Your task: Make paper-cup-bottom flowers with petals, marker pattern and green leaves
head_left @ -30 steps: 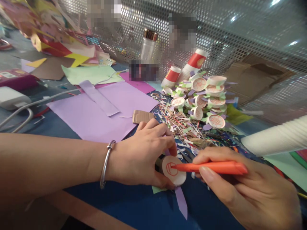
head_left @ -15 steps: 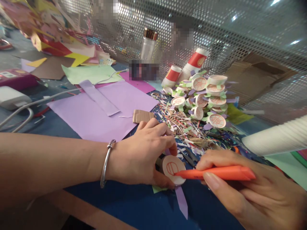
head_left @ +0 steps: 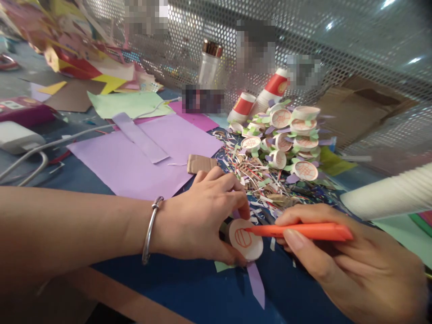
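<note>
While left hand (head_left: 199,216) pinches paper disc (head_left: 245,238), right hand (head_left: 351,265) grips orange marker (head_left: 300,231); emblem part-drawn, finished pile (head_left: 290,135) behind.

Before me: two of my hands, left (head_left: 199,216) and right (head_left: 354,265), one orange marker (head_left: 303,231), one paper disc (head_left: 245,238), two red-and-white paper cups (head_left: 243,107), one clear bottle (head_left: 208,65).
</note>
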Demonstrator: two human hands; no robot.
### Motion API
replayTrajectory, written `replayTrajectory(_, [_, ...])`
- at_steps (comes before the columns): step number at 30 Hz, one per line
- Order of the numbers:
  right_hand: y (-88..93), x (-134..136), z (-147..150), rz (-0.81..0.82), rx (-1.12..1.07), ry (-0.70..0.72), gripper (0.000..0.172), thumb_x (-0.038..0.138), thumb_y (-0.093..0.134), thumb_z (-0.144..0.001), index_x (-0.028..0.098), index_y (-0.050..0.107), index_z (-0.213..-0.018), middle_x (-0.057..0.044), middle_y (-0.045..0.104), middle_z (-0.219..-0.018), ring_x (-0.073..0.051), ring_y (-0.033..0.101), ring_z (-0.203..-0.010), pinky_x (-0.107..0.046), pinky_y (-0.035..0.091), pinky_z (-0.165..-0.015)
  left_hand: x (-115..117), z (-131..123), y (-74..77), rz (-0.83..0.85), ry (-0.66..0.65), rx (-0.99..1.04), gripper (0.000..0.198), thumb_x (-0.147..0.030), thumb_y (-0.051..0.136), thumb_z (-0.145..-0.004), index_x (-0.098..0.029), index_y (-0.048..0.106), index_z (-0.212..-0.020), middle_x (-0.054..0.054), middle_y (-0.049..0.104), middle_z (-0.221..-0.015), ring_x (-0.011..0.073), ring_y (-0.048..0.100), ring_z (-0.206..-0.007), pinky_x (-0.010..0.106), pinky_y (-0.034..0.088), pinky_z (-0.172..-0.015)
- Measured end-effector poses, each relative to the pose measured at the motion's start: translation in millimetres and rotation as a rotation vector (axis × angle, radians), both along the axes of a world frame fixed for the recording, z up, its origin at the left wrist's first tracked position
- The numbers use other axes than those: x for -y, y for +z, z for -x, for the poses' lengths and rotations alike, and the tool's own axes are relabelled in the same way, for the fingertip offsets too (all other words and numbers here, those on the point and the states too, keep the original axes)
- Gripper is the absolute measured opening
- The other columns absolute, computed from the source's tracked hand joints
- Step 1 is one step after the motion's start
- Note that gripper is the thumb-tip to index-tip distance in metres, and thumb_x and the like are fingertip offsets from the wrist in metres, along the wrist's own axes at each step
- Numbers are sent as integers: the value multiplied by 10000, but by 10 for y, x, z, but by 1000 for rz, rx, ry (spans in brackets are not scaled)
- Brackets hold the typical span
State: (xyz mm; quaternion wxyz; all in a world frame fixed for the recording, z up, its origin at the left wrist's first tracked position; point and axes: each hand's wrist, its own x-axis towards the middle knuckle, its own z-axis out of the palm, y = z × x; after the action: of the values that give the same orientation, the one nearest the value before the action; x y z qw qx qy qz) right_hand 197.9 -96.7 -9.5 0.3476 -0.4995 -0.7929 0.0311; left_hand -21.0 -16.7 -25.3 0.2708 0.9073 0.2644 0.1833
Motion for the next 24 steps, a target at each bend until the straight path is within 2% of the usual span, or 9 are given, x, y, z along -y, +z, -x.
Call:
replayTrajectory(5, [-5,-5,-5,-6,9,-5,85,231,610,-911,288,670,-892,42,718,-819,-162,652,-654,-282,557,-716,9,4,-4,-6,-6,7,521,-463,909,-624,-205,693,-1022,93,603,-1193,308,474,-1097,473,379,-946])
replayTrajectory(12, [54,-22,-26,11,114,48,101,210,590,-925,293,647,-912,78,719,-828,-114,673,-659,-209,530,-642,10,-13,-2,-2,2,13,526,-455,915,-615,-200,704,-1024,87,600,-1179,311,471,-1096,476,381,-950])
replayTrajectory(18, [40,23,11,7,2,24,118,191,605,-895,302,646,-889,91,684,-786,-95,628,-629,-189,511,-663,-2,-5,-5,-5,-4,4,536,-487,910,-627,-206,707,-1036,90,602,-1166,308,466,-1086,478,386,-956])
replayTrajectory(24, [50,24,36,-14,-7,15,144,167,601,-876,301,655,-869,94,670,-751,-90,609,-616,-195,482,-651,-3,-6,3,-8,-5,0,543,-489,909,-626,-200,708,-1040,94,598,-1175,312,460,-1090,474,392,-940])
